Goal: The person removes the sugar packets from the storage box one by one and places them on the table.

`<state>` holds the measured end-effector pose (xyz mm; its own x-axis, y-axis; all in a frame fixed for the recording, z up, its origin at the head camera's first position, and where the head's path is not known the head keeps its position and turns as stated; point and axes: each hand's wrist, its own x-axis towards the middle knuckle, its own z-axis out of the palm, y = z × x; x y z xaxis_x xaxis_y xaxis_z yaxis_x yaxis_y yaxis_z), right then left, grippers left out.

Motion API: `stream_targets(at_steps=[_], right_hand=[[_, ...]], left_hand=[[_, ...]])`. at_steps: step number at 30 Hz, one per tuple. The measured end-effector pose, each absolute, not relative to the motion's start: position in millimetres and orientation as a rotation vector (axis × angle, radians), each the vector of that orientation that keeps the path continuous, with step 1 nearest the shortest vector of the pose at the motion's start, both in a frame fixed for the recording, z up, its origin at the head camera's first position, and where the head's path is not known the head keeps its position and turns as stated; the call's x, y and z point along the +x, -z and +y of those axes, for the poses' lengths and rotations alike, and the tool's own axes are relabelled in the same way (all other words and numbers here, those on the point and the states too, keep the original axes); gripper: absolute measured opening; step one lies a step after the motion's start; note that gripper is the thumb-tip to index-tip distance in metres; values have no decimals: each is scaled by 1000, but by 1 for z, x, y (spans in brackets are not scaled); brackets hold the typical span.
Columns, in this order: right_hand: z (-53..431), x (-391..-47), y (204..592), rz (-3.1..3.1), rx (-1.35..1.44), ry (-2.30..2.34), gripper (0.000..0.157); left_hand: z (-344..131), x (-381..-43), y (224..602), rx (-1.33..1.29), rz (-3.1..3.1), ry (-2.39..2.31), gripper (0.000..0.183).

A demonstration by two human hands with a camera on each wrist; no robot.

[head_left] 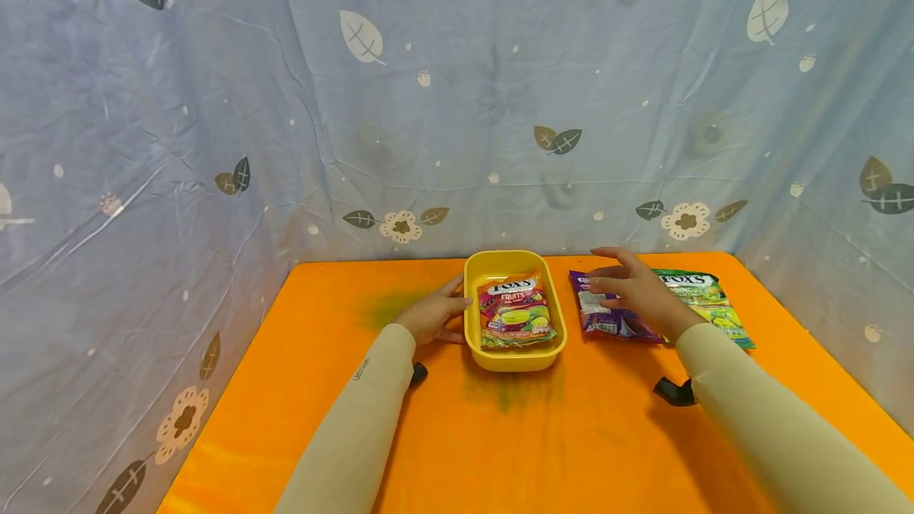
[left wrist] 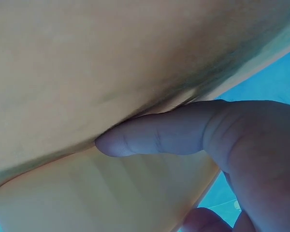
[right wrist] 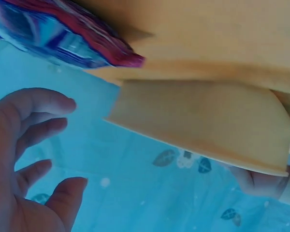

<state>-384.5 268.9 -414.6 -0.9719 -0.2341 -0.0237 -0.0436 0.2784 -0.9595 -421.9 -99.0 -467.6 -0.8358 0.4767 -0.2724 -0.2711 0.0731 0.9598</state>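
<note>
A yellow plastic bin (head_left: 517, 362) stands mid-table, with a red and orange bag of Fox's fruit candy (head_left: 516, 314) lying inside it. My left hand (head_left: 428, 317) is at the bin's left side, fingers spread along the wall and a fingertip at the rim. In the left wrist view its straight thumb (left wrist: 154, 136) lies low along the pale bin wall (left wrist: 101, 195). Over a purple candy bag (head_left: 598, 316) hovers my right hand (head_left: 643, 298), its fingers apart and holding nothing. In the right wrist view air shows between that hand and the purple bag (right wrist: 58, 36).
A green and yellow Fox's candy bag (head_left: 724, 312) lies right of the purple one, partly behind the right hand. The orange tabletop (head_left: 543, 443) meets a blue patterned curtain (head_left: 457, 141) at the back and sides. Black wrist-camera parts (head_left: 674, 392) hang under the sleeves.
</note>
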Motion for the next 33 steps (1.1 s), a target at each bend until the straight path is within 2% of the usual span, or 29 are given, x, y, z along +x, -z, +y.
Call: stream_targets(at_steps=[7, 16, 33], right_hand=[[250, -382, 414, 2229, -307, 1891, 58], [228, -378, 409, 2090, -380, 1948, 59], [182, -364, 403, 2204, -351, 1744, 73]], left_hand=[[-99, -421, 468, 215, 1825, -1817, 72], [-99, -422, 467, 220, 1827, -1819, 67], [-98, -422, 468, 218, 1826, -1826, 69]])
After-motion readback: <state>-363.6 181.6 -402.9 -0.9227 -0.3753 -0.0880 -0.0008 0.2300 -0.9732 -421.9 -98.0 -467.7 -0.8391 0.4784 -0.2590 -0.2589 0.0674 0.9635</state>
